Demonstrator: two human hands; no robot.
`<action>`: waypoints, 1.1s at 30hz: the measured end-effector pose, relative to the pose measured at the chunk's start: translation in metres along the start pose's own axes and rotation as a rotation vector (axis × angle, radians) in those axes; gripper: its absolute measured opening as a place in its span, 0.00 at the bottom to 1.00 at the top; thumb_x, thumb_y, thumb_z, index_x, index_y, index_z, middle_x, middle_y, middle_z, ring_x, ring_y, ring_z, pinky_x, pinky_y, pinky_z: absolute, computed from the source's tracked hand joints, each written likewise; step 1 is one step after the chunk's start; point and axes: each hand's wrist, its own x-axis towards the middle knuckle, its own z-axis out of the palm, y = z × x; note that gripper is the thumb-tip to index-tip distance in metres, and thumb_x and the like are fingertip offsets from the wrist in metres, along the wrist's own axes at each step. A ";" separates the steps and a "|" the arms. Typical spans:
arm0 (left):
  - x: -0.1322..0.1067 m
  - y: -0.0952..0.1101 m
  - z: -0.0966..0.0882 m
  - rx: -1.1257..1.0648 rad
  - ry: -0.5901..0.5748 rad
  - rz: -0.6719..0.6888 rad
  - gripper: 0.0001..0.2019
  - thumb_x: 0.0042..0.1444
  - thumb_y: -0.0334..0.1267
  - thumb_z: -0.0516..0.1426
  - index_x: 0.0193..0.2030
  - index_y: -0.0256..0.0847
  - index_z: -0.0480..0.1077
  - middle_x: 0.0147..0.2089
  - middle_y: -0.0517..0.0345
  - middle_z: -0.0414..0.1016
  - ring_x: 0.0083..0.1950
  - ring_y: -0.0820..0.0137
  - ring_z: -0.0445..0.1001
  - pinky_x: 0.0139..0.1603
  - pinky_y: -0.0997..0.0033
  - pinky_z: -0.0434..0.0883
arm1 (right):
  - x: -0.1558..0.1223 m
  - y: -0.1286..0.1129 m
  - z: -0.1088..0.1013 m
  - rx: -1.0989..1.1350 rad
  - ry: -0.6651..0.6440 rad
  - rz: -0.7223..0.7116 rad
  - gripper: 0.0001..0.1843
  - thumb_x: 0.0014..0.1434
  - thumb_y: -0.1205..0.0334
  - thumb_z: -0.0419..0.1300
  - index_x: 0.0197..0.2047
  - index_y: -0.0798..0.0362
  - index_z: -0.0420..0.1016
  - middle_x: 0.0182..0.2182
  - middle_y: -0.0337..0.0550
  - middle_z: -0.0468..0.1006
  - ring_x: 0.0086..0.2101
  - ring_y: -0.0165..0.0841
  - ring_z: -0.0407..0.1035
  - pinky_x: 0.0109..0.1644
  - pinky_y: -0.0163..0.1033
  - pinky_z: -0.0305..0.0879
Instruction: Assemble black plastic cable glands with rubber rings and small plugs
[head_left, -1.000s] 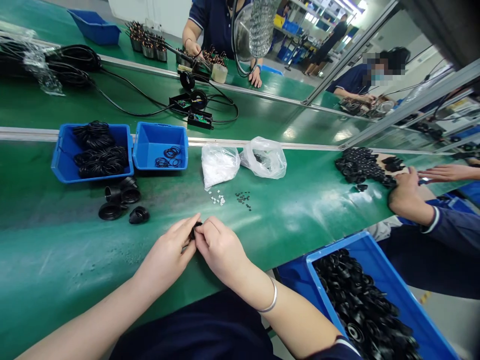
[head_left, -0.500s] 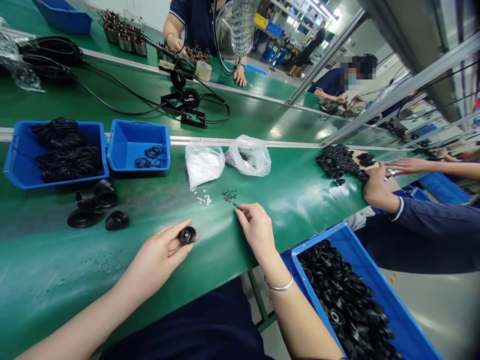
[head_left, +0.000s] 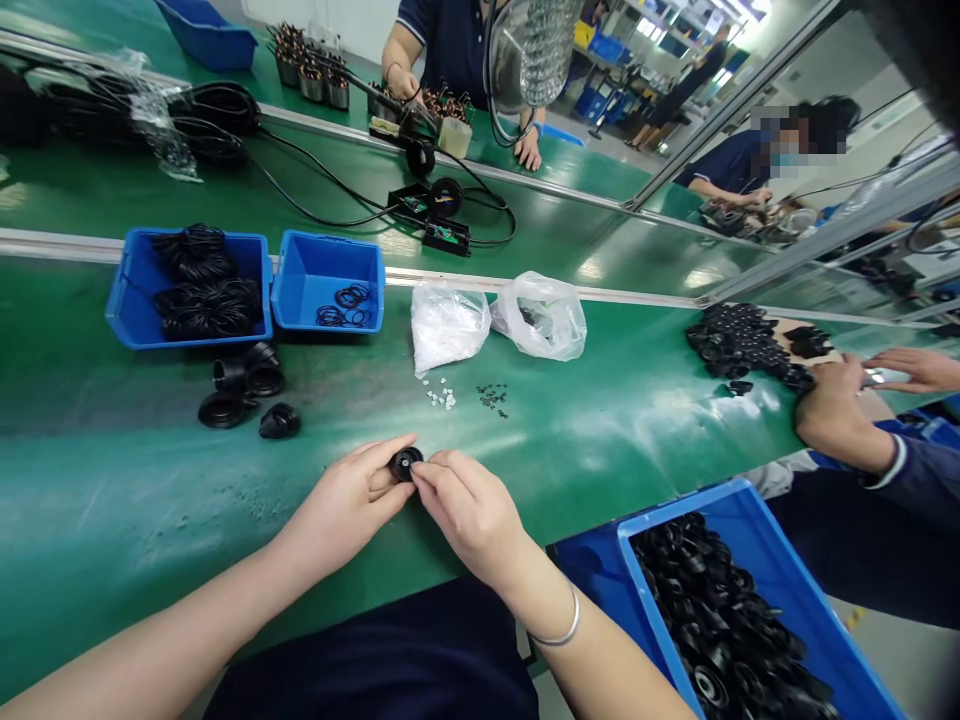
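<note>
My left hand point(head_left: 356, 495) is closed around a round black plastic cap point(head_left: 407, 462), its hollow side facing up with a light spot at the centre. The thumb and fingers of my right hand point(head_left: 469, 510) are pinched together at the cap's right rim, touching it. Whatever lies between those fingertips is too small and too covered to make out. Just beyond my hands, small black rings point(head_left: 493, 398) lie scattered on the green table point(head_left: 600, 440), beside a few small white pieces point(head_left: 442, 396).
Behind the small pieces stand a bag of white pieces point(head_left: 450, 325) and an open clear bag point(head_left: 544, 318). Blue bins point(head_left: 330, 285) and black pipe fittings point(head_left: 247, 385) are to the left. A blue crate point(head_left: 750, 600) of black parts sits at right, near a co-worker's hands point(head_left: 836, 400).
My right hand has moved left from the small black rings to the cap in my left hand. The view has shifted, so the table's contents appear further right.
</note>
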 end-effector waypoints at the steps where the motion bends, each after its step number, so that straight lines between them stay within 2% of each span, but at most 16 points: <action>1: 0.000 0.000 0.000 0.030 0.002 0.016 0.22 0.57 0.40 0.54 0.59 0.43 0.66 0.54 0.53 0.75 0.54 0.61 0.74 0.58 0.62 0.69 | 0.003 -0.003 0.002 -0.014 -0.016 -0.011 0.08 0.64 0.71 0.53 0.45 0.56 0.69 0.33 0.45 0.73 0.35 0.32 0.69 0.40 0.36 0.70; 6: -0.001 -0.002 0.000 0.019 -0.004 0.058 0.23 0.58 0.36 0.52 0.61 0.41 0.64 0.52 0.53 0.76 0.53 0.62 0.74 0.56 0.63 0.70 | 0.015 -0.002 0.002 -0.094 -0.126 -0.015 0.07 0.65 0.69 0.51 0.40 0.56 0.70 0.31 0.44 0.72 0.32 0.30 0.68 0.38 0.35 0.69; 8: -0.001 -0.003 0.001 0.027 0.017 0.074 0.23 0.57 0.35 0.52 0.60 0.41 0.65 0.52 0.53 0.76 0.52 0.62 0.74 0.55 0.62 0.70 | 0.017 -0.002 0.000 -0.119 -0.140 -0.024 0.07 0.65 0.69 0.51 0.39 0.56 0.70 0.31 0.44 0.71 0.32 0.30 0.68 0.37 0.35 0.68; 10: -0.001 -0.004 0.001 0.024 0.018 0.066 0.23 0.56 0.35 0.52 0.60 0.41 0.65 0.48 0.53 0.77 0.49 0.63 0.75 0.53 0.63 0.70 | 0.018 -0.004 -0.001 -0.132 -0.134 -0.031 0.07 0.65 0.70 0.52 0.40 0.57 0.71 0.30 0.44 0.72 0.32 0.31 0.68 0.37 0.36 0.69; 13: -0.001 -0.005 0.000 0.012 0.002 0.026 0.24 0.56 0.34 0.53 0.61 0.41 0.64 0.35 0.58 0.78 0.41 0.64 0.76 0.49 0.63 0.71 | 0.013 -0.010 0.000 -0.121 -0.137 -0.026 0.09 0.64 0.71 0.53 0.46 0.59 0.71 0.32 0.46 0.72 0.34 0.32 0.68 0.38 0.37 0.70; 15: 0.000 -0.005 -0.001 0.006 0.006 0.006 0.24 0.56 0.34 0.53 0.61 0.40 0.65 0.28 0.61 0.76 0.37 0.65 0.76 0.47 0.64 0.71 | 0.005 -0.013 0.001 -0.100 -0.161 -0.010 0.16 0.63 0.71 0.53 0.54 0.60 0.68 0.35 0.48 0.72 0.35 0.33 0.68 0.39 0.38 0.70; 18: 0.001 -0.003 -0.002 -0.019 0.004 -0.002 0.24 0.56 0.35 0.53 0.60 0.41 0.65 0.25 0.63 0.74 0.37 0.64 0.76 0.47 0.64 0.71 | -0.007 -0.015 0.005 -0.065 -0.165 0.023 0.26 0.62 0.73 0.53 0.63 0.58 0.58 0.39 0.51 0.71 0.37 0.34 0.67 0.39 0.40 0.70; 21: 0.002 -0.002 -0.002 -0.022 0.008 0.013 0.23 0.56 0.35 0.53 0.60 0.40 0.65 0.30 0.59 0.77 0.46 0.62 0.75 0.51 0.62 0.69 | -0.015 -0.015 0.010 -0.022 -0.151 0.054 0.31 0.61 0.75 0.53 0.67 0.55 0.52 0.42 0.52 0.69 0.39 0.35 0.67 0.41 0.41 0.70; 25: 0.001 -0.004 -0.001 -0.009 0.037 0.048 0.23 0.56 0.34 0.53 0.60 0.40 0.65 0.45 0.52 0.78 0.56 0.61 0.70 0.58 0.61 0.66 | -0.014 -0.015 0.011 0.027 -0.163 0.066 0.32 0.61 0.75 0.52 0.67 0.54 0.52 0.43 0.52 0.68 0.40 0.35 0.67 0.42 0.40 0.71; 29: -0.002 -0.005 0.000 0.011 0.052 0.091 0.24 0.56 0.31 0.52 0.61 0.39 0.64 0.55 0.49 0.73 0.57 0.62 0.70 0.57 0.63 0.67 | -0.011 -0.016 0.008 -0.041 -0.208 0.048 0.30 0.62 0.74 0.51 0.66 0.55 0.53 0.42 0.52 0.69 0.40 0.36 0.67 0.42 0.41 0.71; 33: -0.003 -0.005 0.001 -0.007 0.053 0.121 0.24 0.56 0.28 0.52 0.60 0.40 0.65 0.58 0.49 0.71 0.53 0.64 0.73 0.55 0.64 0.70 | -0.011 -0.016 0.005 -0.119 -0.279 0.040 0.28 0.63 0.72 0.50 0.65 0.56 0.56 0.40 0.51 0.71 0.38 0.36 0.68 0.40 0.42 0.72</action>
